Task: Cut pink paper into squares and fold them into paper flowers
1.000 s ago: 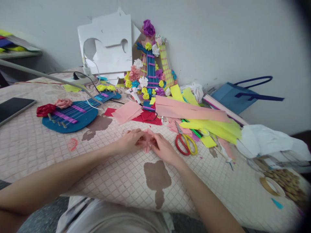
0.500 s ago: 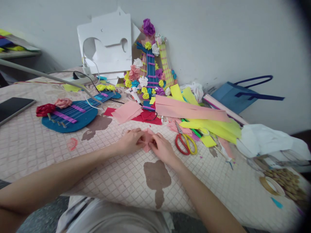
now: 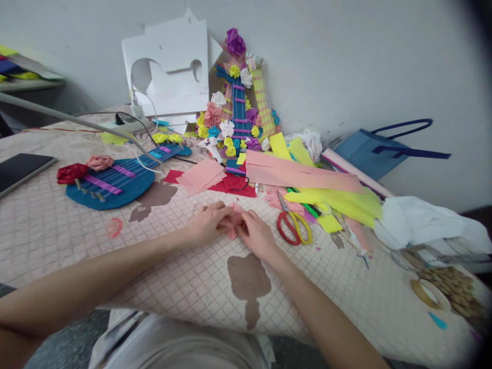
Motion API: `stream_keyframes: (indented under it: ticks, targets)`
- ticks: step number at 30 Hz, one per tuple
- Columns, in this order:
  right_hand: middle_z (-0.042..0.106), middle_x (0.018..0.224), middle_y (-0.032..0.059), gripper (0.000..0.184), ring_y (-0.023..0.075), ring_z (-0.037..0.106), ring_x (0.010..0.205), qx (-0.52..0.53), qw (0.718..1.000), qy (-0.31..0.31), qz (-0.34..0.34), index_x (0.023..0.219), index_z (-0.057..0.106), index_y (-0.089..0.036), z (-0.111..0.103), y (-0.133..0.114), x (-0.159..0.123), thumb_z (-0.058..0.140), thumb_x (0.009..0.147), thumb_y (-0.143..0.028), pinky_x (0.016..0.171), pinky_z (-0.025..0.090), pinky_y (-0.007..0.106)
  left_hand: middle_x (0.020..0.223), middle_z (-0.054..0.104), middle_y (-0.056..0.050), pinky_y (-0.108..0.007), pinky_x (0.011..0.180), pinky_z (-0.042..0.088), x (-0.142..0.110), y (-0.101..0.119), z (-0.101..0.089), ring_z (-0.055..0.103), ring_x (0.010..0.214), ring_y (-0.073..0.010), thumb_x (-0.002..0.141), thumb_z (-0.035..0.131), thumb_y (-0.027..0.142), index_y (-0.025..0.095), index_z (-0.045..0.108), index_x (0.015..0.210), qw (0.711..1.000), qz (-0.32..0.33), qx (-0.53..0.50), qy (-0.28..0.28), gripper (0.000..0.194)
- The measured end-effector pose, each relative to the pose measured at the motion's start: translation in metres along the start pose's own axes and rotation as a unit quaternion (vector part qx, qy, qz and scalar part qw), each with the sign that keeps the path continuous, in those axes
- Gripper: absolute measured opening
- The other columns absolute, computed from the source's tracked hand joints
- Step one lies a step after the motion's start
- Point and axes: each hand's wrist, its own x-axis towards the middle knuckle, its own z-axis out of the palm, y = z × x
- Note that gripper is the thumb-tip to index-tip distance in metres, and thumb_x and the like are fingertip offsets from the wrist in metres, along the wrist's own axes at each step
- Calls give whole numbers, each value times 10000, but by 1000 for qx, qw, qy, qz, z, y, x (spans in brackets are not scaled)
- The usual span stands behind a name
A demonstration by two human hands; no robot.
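Observation:
A small folded piece of pink paper (image 3: pixel 233 221) lies on the quilted table cover (image 3: pixel 184 287), pinched between both hands. My left hand (image 3: pixel 209 221) grips its left side with curled fingers. My right hand (image 3: pixel 258 234) presses and pinches its right side. Red-and-yellow scissors (image 3: pixel 292 225) lie just right of my right hand. Pink and red paper squares (image 3: pixel 203 177) lie beyond my hands.
A blue felt guitar with paper roses (image 3: pixel 111 179) lies at the left, a tablet (image 3: pixel 21 169) further left. Decorated paper guitars (image 3: pixel 240 102) lean on the wall beside white cardboard (image 3: pixel 169 66). Pink and yellow paper strips (image 3: pixel 307 179), a glue gun (image 3: pixel 210 146), a blue bag (image 3: pixel 369 148) and a tape roll (image 3: pixel 430 294) lie to the right.
My fingers have shifted slightly on the pink paper, folding it tighter. Nothing else has moved.

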Motion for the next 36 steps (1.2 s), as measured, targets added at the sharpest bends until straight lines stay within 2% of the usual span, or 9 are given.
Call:
stream_keyframes:
  ticks: [4,8,13,17,22,25,28,32,36]
  targets:
    - [556,940,41,159,174,588,848,3,1000,0,3,1005,541,-198,-1,-1,-1,500,852,-190,647,424,264,965,537,-29,-362,834,340,0,2,0,518,979,-212,780,565,123,213,633,906,1000,9,-21,1,169]
    - [556,946,46,235,181,590,860,6,1000,1,1,1080,535,-198,1,-2,-1,499,849,-179,658,434,273,956,545,-28,-366,833,334,1,3,-1,514,993,-216,782,582,139,226,651,909,1000,5,-26,-4,169]
    - [550,937,45,201,184,587,866,7,1000,-3,6,1046,541,-201,0,-1,-1,497,851,-185,668,445,279,959,548,-28,-367,827,336,2,0,0,515,998,-223,780,560,131,228,655,918,1000,-2,-10,-12,193]
    - [526,972,38,193,164,585,873,51,998,-34,-15,1038,533,-201,-5,2,-2,521,845,-203,741,463,282,966,548,-29,-366,822,341,3,-4,2,518,983,-221,775,558,149,231,650,919,1000,4,1,-14,190]
    - [500,1039,38,396,165,577,926,90,994,-57,-26,1176,482,-222,-11,2,-5,597,797,-215,793,466,297,950,551,-34,-366,819,346,3,-5,3,516,992,-229,779,562,173,233,653,926,1000,5,0,-16,183]
    - [489,1078,50,500,181,567,962,104,992,-69,-34,1223,458,-231,-15,1,-6,657,767,-285,815,466,321,959,555,-29,-371,827,345,4,-4,2,518,992,-229,770,563,162,250,650,961,1000,5,-2,-17,228]
    - [489,1080,54,524,190,557,984,121,988,-81,-48,1203,476,-221,-17,3,-5,694,739,-328,833,463,334,982,557,-31,-372,833,344,4,-4,2,515,1005,-228,761,556,142,250,646,974,1000,4,3,-22,256]
    - [511,1021,46,413,168,561,941,135,989,-53,-39,1218,469,-220,-13,6,-3,588,827,-277,818,461,316,984,552,-40,-372,817,345,4,-5,3,509,1004,-235,791,564,215,233,649,938,1000,2,13,-24,171]
    - [504,1055,52,509,182,570,918,89,996,-16,0,1270,419,-234,-6,0,-4,606,805,-320,750,467,309,969,549,-42,-371,807,340,5,-6,4,510,996,-233,788,559,214,230,647,928,1000,8,10,-19,165]
